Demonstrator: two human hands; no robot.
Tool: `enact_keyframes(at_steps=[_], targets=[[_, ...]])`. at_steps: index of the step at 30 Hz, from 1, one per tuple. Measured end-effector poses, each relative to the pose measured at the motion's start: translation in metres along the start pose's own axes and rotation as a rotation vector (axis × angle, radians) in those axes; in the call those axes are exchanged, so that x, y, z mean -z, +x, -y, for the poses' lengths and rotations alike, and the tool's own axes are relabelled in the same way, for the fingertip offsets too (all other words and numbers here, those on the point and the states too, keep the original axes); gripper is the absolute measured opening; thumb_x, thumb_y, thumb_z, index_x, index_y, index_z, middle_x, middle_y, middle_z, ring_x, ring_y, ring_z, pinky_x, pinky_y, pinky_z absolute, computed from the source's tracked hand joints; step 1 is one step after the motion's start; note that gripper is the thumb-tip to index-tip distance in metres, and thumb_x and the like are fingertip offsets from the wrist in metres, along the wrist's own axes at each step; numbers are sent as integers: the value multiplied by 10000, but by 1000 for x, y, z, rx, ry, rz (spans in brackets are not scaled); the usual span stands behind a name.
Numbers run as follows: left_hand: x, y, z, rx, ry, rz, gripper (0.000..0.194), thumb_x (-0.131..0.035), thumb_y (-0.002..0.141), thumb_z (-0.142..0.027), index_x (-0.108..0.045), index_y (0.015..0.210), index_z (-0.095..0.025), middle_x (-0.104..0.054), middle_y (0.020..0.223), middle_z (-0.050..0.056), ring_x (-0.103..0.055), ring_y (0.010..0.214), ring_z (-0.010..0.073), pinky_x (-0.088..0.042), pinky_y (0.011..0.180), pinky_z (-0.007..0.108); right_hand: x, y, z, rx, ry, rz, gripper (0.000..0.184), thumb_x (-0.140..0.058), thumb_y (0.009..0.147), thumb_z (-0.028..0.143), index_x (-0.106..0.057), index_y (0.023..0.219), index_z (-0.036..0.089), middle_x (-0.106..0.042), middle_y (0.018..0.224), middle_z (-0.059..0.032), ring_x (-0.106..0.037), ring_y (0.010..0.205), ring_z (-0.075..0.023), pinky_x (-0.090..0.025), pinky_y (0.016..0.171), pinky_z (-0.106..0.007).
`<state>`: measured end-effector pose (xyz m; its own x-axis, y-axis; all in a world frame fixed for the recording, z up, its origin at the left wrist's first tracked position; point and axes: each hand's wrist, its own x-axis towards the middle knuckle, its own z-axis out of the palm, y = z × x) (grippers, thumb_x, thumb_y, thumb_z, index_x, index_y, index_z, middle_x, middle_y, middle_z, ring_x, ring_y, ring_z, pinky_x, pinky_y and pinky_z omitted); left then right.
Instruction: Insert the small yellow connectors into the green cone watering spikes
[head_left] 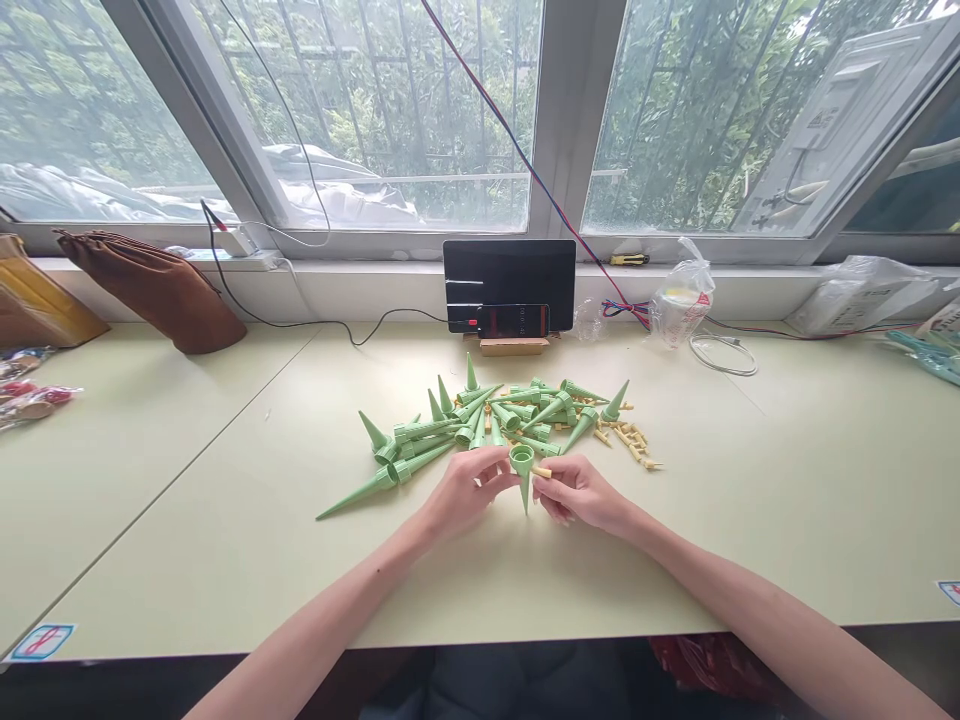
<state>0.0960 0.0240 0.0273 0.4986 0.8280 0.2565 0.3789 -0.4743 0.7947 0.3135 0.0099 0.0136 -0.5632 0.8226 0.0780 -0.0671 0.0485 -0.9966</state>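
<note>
A green plastic watering spike is upright with its ringed opening up and its point down, gripped by the fingers of my left hand. Between the thumb and fingertips of my right hand is a small yellow plastic piece, close against the spike's right side. Whether the piece touches the spike I cannot tell. Just beyond both hands lies a loose pile of green spikes, some standing on their wide ends. Several small yellow pieces are scattered at the pile's right side and partly under it.
A black tablet leans at the sill, with a phone on a cardboard stand before it. To the left lies a brown bag. A plastic-wrapped cup and a white cable are at the back right.
</note>
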Motion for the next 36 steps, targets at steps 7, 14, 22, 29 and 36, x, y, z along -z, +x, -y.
enact_keyframes(at_steps=[7,14,22,29,36], targets=[[-2,-1,0,114,-131,75,234,-585,924,-378,-624,1058,-190,-656,895,19,-540,562,93,-481,552,224,1,1,-2,13,-38,-39,395,-586,938,507,-593,751,160,-511,523,30,-456,419,-89,-336,420,-212],[-1,-1,-2,162,-218,100,397,-606,910,-409,-511,1236,-202,-679,970,37,-572,531,91,-496,519,232,-1,0,1,59,-75,-41,388,-576,951,477,-558,725,162,-511,529,31,-449,430,-83,-347,439,-209],[-4,-4,-3,187,-289,169,477,-614,909,-416,-399,1292,-229,-685,1003,42,-602,533,98,-488,484,226,0,0,0,96,-193,-50,381,-540,976,450,-527,720,167,-497,571,27,-458,468,-88,-356,456,-213],[-4,-5,-5,185,-354,206,499,-610,915,-404,-355,1311,-240,-690,974,37,-608,544,107,-473,464,216,0,0,2,136,-327,-64,390,-505,989,439,-505,708,169,-491,606,23,-467,521,-96,-374,498,-217],[-6,-5,-3,179,-397,212,565,-640,897,-389,-340,1348,-228,-692,1008,52,-551,531,83,-498,508,236,0,0,3,144,-378,-61,355,-491,993,396,-459,709,187,-503,600,22,-457,513,-100,-377,506,-224]])
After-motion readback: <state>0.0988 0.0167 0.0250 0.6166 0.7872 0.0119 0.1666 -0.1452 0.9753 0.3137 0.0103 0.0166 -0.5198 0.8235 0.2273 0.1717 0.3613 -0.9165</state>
